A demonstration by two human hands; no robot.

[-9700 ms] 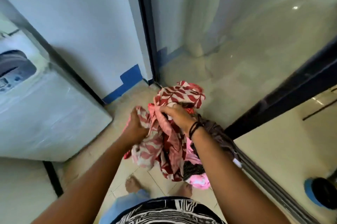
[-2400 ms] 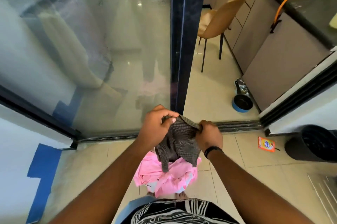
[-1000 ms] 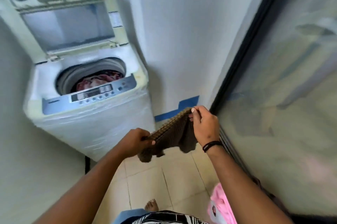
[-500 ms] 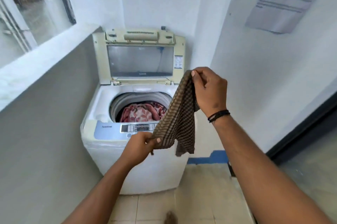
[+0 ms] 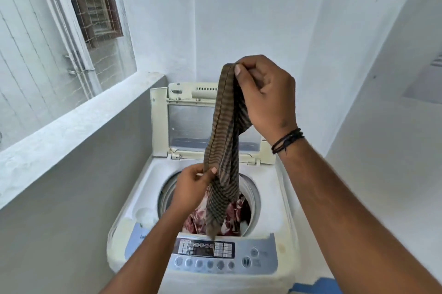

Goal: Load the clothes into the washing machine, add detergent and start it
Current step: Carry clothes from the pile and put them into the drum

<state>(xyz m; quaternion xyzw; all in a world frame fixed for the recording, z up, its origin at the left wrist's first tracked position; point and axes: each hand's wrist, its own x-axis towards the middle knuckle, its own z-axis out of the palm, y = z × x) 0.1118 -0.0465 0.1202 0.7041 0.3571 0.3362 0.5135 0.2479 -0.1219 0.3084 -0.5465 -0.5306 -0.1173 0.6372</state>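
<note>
Your right hand pinches the brown checked cloth above your left hand, which pinches its edge over the washing machine.

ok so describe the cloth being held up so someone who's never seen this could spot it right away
Find the white top-loading washing machine in the corner, its lid standing open. Above its drum hangs a brown checked cloth, pinched at the top by the right hand and lower down by the left hand. The red-and-white patterned clothes lie inside the drum; this cloth is dull brown and hanging.

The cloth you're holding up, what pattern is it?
The cloth is brown with dark stripes or checks, seen in the head view.
</note>
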